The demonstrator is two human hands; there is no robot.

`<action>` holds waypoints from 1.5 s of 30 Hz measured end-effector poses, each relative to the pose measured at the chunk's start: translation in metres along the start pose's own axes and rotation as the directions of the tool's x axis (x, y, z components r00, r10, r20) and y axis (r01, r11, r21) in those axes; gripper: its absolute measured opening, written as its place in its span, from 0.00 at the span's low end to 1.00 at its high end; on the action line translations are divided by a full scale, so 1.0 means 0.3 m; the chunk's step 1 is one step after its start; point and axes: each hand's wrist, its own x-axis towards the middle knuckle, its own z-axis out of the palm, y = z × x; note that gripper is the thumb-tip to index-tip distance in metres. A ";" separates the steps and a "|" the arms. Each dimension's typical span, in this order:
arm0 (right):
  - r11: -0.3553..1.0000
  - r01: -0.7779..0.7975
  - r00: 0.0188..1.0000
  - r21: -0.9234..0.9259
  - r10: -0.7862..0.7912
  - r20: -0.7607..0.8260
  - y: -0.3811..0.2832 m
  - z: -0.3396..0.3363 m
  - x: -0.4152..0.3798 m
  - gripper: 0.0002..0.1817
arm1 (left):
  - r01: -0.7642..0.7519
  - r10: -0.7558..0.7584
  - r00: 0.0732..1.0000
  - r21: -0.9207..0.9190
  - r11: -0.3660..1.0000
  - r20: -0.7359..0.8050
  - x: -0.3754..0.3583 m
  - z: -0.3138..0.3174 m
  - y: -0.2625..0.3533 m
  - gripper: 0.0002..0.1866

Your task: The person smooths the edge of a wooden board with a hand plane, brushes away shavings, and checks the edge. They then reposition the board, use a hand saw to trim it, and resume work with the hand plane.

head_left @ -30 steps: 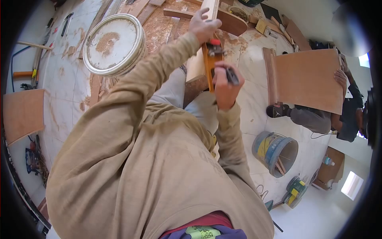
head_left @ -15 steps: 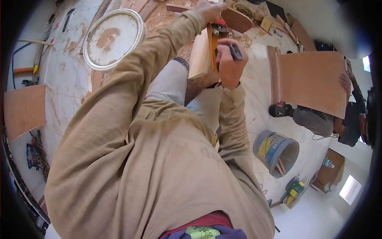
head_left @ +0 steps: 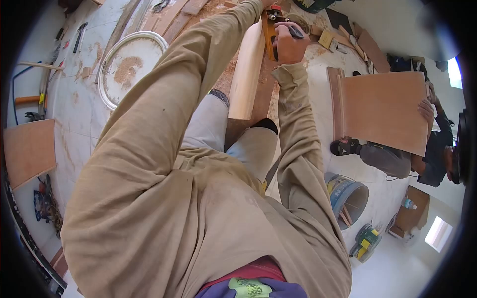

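A hand plane [head_left: 271,36] with an orange body rests along the far part of a pale wooden piece [head_left: 247,74]. My right hand [head_left: 292,45] is closed round the plane's dark rear handle. My left hand [head_left: 269,2] is at the upper edge of the view beside the plane's front end, its fingers mostly cut off. The pale piece lies lengthwise between my legs on a brown board [head_left: 264,97], its near end pointing at me.
A dusty white bucket lid [head_left: 106,79] lies left, near planks and shavings. At right, another person's hand [head_left: 426,109] holds a brown panel [head_left: 382,111]. A grey bucket [head_left: 355,198] with sticks and a green container [head_left: 366,242] stand nearer on the right.
Both my arms have stretched forward, away from my body. The plane has slid toward the far end, baring more of the pale wood's near part. My left hand has mostly left the view.
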 end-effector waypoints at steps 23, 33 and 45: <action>0.994 -0.088 0.995 0.057 0.086 0.048 -0.081 -0.028 -0.206 0.05 | -0.064 0.064 0.998 -0.069 0.996 -0.001 -0.133 -0.028 -0.177 0.43; 0.982 -0.135 0.989 -0.134 0.143 0.047 -0.257 -0.162 -0.727 0.04 | -0.032 0.039 0.999 0.178 0.984 -0.036 -0.840 -0.072 0.017 0.41; 0.990 -0.005 0.995 -0.144 0.019 0.101 -0.280 -0.154 -0.811 0.06 | 0.021 0.001 0.994 0.200 0.980 -0.110 -0.958 -0.121 0.074 0.38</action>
